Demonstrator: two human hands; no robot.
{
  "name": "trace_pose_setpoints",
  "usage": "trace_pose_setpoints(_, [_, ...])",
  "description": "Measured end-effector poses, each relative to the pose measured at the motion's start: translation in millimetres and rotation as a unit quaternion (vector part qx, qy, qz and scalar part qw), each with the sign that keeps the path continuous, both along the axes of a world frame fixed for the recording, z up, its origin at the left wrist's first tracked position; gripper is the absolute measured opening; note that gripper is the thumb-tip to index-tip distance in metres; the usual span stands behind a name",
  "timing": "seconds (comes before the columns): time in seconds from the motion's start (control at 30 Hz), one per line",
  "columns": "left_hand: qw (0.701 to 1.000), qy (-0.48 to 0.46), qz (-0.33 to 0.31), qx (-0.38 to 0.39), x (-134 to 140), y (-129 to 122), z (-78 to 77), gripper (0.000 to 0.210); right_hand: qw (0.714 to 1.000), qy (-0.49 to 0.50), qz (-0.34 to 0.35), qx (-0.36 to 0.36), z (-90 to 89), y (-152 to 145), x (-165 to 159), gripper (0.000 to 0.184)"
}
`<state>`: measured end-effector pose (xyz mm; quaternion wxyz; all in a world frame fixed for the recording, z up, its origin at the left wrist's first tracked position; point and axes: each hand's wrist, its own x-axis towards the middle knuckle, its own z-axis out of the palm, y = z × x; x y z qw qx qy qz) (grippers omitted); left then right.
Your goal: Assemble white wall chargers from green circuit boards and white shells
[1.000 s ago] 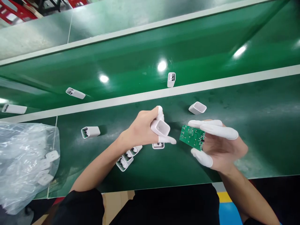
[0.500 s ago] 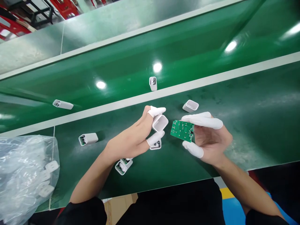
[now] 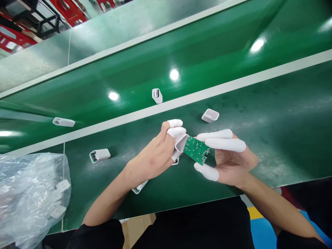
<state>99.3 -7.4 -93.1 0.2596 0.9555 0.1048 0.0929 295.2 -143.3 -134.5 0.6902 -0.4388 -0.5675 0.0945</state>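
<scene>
My left hand, with white finger cots on its fingertips, is closed around a white plastic housing whose open end faces right. In my right hand, also in white cots, a green circuit board is pinched between fingers and thumb. The board's left edge is at the mouth of the housing, slightly tilted; how far it reaches in I cannot tell. Partly hidden below my left hand lies another housing. Under my left forearm a further housing with a board inside shows in part.
An open housing lies beyond my right hand. Filled housings lie at left and on the shiny green strip, with another farther left. A clear plastic bag of white parts sits at the left edge.
The circuit board has moved left and down to the housing's mouth and tilted. My left hand has turned the housing toward it. The housings on the shiny strip have shifted left.
</scene>
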Motion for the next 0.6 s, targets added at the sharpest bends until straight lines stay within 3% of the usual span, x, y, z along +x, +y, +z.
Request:
trace_pose_setpoints(0.1, [0.999,-0.01,-0.019,-0.038,-0.4,1.4,-3.2,0.059,1.0,0.008,-0.014,-0.008,-0.6,-0.8,-1.8,0.076])
trace_pose_setpoints(0.3, [1.0,0.005,-0.014,-0.013,-3.6,1.9,-6.6,0.084,1.0,0.006,-0.026,-0.008,1.2,0.2,-3.8,0.073])
trace_pose_setpoints(0.6, [1.0,0.008,-0.022,0.013,-3.0,-1.2,-11.2,0.076,0.998,-0.015,-0.028,-0.049,-2.9,-4.2,-4.6,0.077])
